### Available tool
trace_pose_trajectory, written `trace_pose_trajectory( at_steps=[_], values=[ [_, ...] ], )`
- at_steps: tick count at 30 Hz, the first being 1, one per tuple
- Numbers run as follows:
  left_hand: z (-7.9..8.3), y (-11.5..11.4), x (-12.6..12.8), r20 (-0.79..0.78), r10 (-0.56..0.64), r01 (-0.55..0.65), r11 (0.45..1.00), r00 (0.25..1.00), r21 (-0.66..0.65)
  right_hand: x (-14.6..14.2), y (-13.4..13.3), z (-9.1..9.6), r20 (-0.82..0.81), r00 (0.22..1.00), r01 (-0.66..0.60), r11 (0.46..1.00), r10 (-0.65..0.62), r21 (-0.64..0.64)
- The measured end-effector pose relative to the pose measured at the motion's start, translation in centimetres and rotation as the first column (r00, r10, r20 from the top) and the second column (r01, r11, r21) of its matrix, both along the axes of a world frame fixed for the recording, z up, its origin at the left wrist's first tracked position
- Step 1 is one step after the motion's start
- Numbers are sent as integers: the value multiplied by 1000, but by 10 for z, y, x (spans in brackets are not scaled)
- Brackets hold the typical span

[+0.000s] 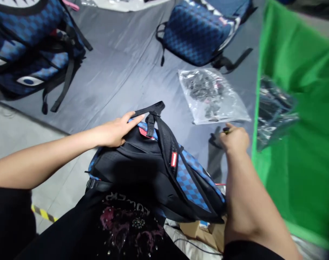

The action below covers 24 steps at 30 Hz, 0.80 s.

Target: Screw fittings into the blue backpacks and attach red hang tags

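A blue-and-black checkered backpack (164,169) lies in front of me, its black back panel and straps facing up. My left hand (117,130) rests flat on its top edge beside the carry handle (153,110), fingers stretched out. My right hand (234,139) hovers to the right of the backpack, fingers curled around a small dark object with a yellowish tip that I cannot name. A dark strap or tag (215,155) hangs just left of that hand.
A clear plastic bag of small black parts (211,95) lies on the grey sheet (121,72) beyond my right hand. Two more checkered backpacks sit at the far left (31,47) and top centre (199,32). Green fabric (302,119) with another plastic bag (275,112) fills the right.
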<state>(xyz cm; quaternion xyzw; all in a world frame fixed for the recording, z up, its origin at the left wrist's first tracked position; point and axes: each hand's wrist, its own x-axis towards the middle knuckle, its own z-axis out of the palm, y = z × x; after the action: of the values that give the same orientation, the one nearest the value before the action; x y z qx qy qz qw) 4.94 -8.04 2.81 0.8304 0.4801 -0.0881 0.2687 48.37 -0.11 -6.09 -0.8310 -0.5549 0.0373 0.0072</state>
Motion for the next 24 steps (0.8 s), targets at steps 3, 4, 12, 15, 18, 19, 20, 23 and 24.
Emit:
trace_pose_trajectory(
  at_steps=[3,4,12,15,18,19,20,23,24],
  values=[
    [2,0,3,-26,31,-31,999,999,-25,4,24,-14,116,993,22,991,-7,-129],
    [2,1,3,-38,36,-38,999,999,-31,3,30,-16,123,992,13,988,5,-151],
    [4,0,-3,31,0,0,1000,1000,2,-4,35,-18,-33,983,-174,972,181,160],
    [-7,1,-8,34,14,-16,998,999,54,7,25,-27,42,998,-58,990,53,128],
    [-17,5,-10,58,9,-13,997,998,78,21,23,-31,131,983,-137,990,132,31],
    [-18,5,-10,65,6,-11,997,998,73,23,24,-31,160,974,-168,986,163,14],
    [-18,5,-9,68,6,-10,998,998,63,25,27,-29,189,965,-188,982,182,15],
    [-14,3,-6,55,36,-38,999,998,31,26,36,-23,238,954,-194,981,182,25],
    [-12,3,-5,47,49,-50,998,998,23,26,38,-22,240,951,-199,980,193,0]
  ],
)
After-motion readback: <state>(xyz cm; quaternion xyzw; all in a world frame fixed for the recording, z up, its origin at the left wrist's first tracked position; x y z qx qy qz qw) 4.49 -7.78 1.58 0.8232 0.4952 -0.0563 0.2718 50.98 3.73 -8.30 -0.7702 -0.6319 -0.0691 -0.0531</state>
